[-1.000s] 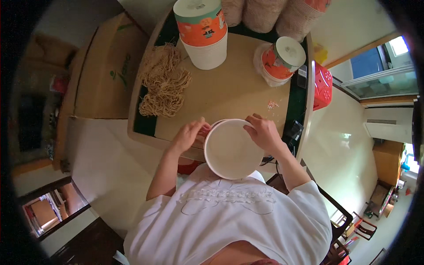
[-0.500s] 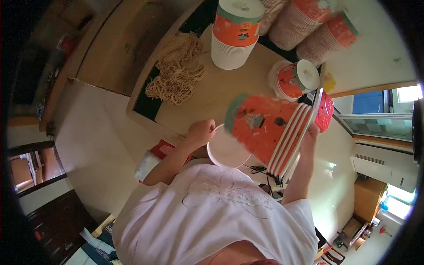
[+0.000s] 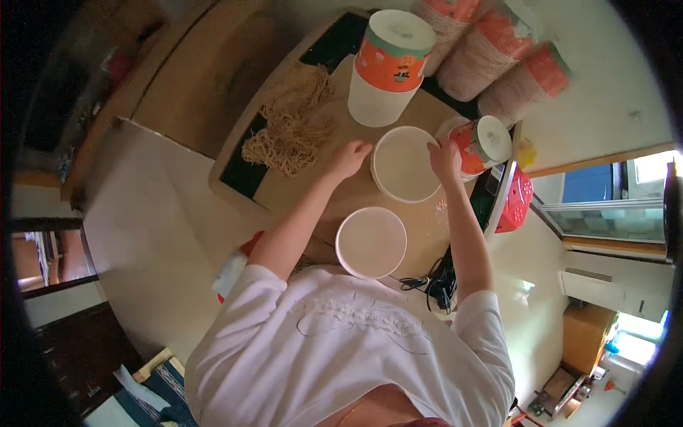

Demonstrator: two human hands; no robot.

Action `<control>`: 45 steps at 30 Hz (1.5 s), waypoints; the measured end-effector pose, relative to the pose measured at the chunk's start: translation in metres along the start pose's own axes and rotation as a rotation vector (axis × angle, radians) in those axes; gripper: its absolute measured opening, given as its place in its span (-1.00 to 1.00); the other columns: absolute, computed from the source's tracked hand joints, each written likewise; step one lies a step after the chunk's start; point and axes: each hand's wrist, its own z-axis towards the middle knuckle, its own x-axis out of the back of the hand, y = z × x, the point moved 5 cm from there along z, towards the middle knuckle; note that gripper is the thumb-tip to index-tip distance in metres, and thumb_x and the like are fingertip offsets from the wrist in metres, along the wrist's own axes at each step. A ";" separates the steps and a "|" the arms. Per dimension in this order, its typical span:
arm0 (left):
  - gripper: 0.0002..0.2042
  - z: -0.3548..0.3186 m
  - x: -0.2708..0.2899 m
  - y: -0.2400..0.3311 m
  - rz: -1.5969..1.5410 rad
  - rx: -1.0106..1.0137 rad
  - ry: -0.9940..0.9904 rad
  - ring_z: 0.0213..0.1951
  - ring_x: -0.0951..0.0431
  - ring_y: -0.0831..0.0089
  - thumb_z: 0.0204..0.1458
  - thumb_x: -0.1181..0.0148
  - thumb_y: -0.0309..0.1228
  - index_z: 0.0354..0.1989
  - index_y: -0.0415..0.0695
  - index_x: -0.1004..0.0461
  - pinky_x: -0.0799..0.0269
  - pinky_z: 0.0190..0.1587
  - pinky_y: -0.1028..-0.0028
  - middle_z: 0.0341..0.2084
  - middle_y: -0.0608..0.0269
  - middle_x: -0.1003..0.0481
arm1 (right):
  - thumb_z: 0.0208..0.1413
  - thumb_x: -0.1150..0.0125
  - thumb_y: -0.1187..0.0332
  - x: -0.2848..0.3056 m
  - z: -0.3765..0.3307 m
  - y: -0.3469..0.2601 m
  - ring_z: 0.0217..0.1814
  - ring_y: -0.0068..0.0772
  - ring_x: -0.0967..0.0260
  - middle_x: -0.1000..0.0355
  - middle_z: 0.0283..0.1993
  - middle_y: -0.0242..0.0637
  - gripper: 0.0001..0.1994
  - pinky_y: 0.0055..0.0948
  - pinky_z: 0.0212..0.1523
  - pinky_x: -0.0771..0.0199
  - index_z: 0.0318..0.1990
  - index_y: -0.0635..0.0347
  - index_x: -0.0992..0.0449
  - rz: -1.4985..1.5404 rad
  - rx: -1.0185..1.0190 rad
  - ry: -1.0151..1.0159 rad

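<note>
My left hand [image 3: 348, 158] and my right hand [image 3: 445, 158] grip opposite sides of a round white paper tub [image 3: 405, 164] standing on the brown table [image 3: 320, 192]. Only its white circular face shows from above. A second white tub [image 3: 371, 242] of the same size sits at the near table edge, close to my body and untouched. Just right of my right hand stands a smaller orange tub with a white top [image 3: 484, 146].
A tall stack of orange-and-white tubs [image 3: 391, 67] stands behind the held one. A tan tangle of string-like strands [image 3: 288, 128] lies at the left. Wrapped cup stacks [image 3: 491, 50] lie at the back. A red basket [image 3: 516, 203] and black cables [image 3: 434, 281] are to the right.
A second ago both hands held one white tub near my body, then tilted an orange-sided tub. Now one white tub rests at the near edge and both hands are farther out on another.
</note>
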 end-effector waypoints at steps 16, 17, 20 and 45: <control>-0.59 0.034 -0.002 0.001 -0.441 0.144 -0.092 -0.27 -0.54 0.19 0.12 0.07 -0.09 -0.21 -0.22 -0.50 -0.39 -0.18 0.28 -0.35 0.01 -0.54 | 0.10 0.04 0.18 0.010 0.020 -0.015 -0.08 0.11 -0.39 -0.42 -0.16 0.13 -0.67 -0.07 -0.12 -0.41 -0.09 0.21 -0.41 -0.139 0.038 -0.101; -0.56 0.030 0.001 0.001 -0.208 0.056 -0.056 -0.28 -0.54 0.16 0.15 0.17 -0.07 -0.22 -0.20 -0.52 -0.39 -0.19 0.27 -0.33 -0.09 -0.52 | 0.11 0.04 0.17 0.005 0.021 -0.009 -0.09 0.11 -0.39 -0.41 -0.16 0.15 -0.67 -0.07 -0.14 -0.44 -0.13 0.21 -0.44 -0.123 0.051 -0.157; -0.68 0.023 0.006 -0.006 -0.110 -0.069 0.025 -0.32 -0.54 0.13 0.08 0.03 -0.19 -0.27 -0.20 -0.52 -0.40 -0.23 0.27 -0.39 -0.11 -0.51 | 0.09 0.02 0.16 -0.001 0.017 0.003 -0.12 0.16 -0.39 -0.41 -0.18 0.16 -0.66 -0.02 -0.16 -0.41 -0.14 0.24 -0.42 -0.004 0.084 -0.136; -0.67 -0.081 0.108 -0.067 0.220 0.201 0.099 -0.29 -0.54 0.22 -0.04 -0.12 -0.36 -0.09 -0.25 -0.44 -0.42 -0.22 0.35 -0.37 0.02 -0.53 | 0.01 -0.01 0.25 0.027 0.012 0.025 -0.24 0.06 -0.43 -0.43 -0.33 0.13 -0.69 -0.09 -0.21 -0.39 -0.12 0.21 -0.39 0.312 -0.073 -0.054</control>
